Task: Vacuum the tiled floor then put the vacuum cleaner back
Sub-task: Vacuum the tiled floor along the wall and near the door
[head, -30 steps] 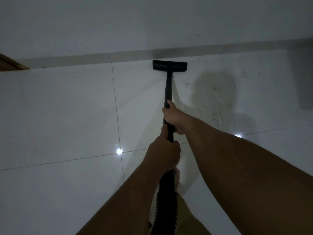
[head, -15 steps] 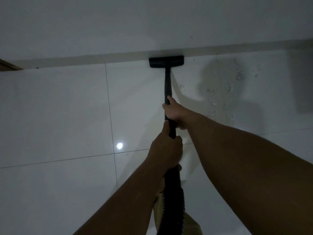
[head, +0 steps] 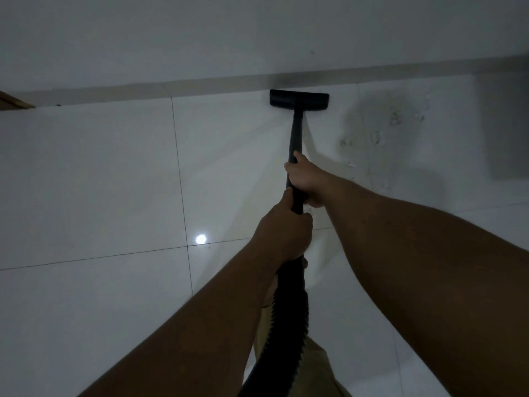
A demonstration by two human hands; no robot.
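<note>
Both hands are on the wand [head: 294, 144], so I read this as the vacuuming step, with putting the machine away not yet near. My right hand [head: 305, 179] is the forward one, fingers wrapped round the black tube about midway down, and my left hand [head: 282, 233] grips just behind it, curled round the point where the tube meets the ribbed hose [head: 289, 319]. The hose runs back down between my arms and out of view at the bottom edge; the vacuum's body is not in sight. The head [head: 299, 99] lies flat on the tiled floor [head: 100, 173], its far edge right up against the grey skirting [head: 171, 88] at the foot of the wall [head: 229, 32]. Just to the right of the head I see a dull patch with pale flecks and scuffs [head: 378, 136], apart from the head and seemingly not yet covered; whether it is loose dirt or a stain I cannot tell in this dim light. My judgement is that the next stroke should draw the head back from the skirting and shift it right across that patch, keeping it flat to the tile. A bright reflection [head: 201, 239] sits near a grout crossing to my left, and a wooden edge [head: 14, 103] shows at far left.
</note>
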